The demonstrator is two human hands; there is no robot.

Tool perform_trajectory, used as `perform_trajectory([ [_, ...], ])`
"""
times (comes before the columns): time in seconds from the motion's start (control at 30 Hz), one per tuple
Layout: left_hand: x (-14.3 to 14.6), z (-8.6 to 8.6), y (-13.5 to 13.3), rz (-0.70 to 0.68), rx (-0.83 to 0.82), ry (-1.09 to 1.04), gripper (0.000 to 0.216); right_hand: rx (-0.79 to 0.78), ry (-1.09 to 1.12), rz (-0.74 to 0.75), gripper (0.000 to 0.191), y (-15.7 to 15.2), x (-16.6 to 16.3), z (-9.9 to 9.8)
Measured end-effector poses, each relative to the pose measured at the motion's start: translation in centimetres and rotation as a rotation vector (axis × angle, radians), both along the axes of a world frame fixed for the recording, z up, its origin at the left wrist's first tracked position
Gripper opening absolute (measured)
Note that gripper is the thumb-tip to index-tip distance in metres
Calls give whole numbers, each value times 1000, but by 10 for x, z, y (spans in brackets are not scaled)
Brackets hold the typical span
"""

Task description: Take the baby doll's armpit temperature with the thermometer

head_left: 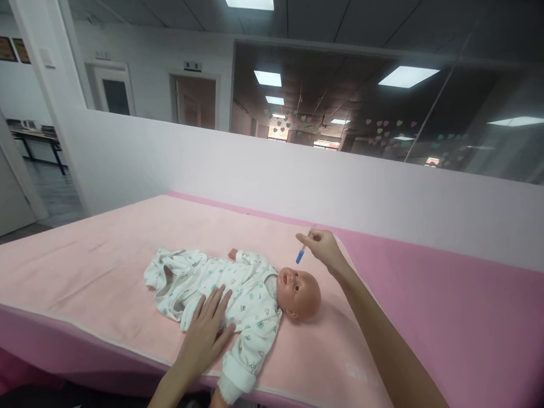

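Observation:
A baby doll (297,292) in a white patterned sleepsuit (212,283) lies on its back on a pink towel (106,266), head toward the right. My left hand (208,331) rests flat on the doll's belly, fingers stretched out. My right hand (325,249) is raised just above and behind the doll's head. It pinches a small dropper with a blue tip (301,255), which points down toward the doll's face and hangs clear of it.
The towel covers a long pink table (446,317) whose front edge runs along the bottom left. A low white partition wall (297,175) with glass above it stands right behind the table. An open doorway and corridor lie at the far left.

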State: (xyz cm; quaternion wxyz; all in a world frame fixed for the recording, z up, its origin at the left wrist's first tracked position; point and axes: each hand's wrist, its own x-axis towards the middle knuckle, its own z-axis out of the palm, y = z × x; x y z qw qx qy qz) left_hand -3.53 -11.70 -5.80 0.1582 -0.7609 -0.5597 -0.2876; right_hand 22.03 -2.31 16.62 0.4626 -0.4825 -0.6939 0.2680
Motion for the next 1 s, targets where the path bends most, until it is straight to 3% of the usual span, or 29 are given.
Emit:
perform_trajectory([
  [0.17, -1, -2, 1, -3, -15, 9, 66, -35, 210, -70, 27, 8, 5, -8],
  [0.3, -1, -2, 1, -2, -18, 11, 66, -105, 362, -31, 15, 7, 4, -13],
  [0.53, 0, 1, 0, -6, 0, 0, 65, -216, 561, 82, 31, 12, 6, -10],
  [0.67, 1, 1, 0, -1, 1, -8, 64, -74, 555, -58, 34, 18, 10, -5],
  [0.8, 1, 1, -1, 3, 1, -5, 64, -99, 455, 9, 43, 20, 13, -4],
  [1.0, 1, 1, -1, 9, 8, 7, 63, -144, 306, 53, 42, 18, 6, -11],
])
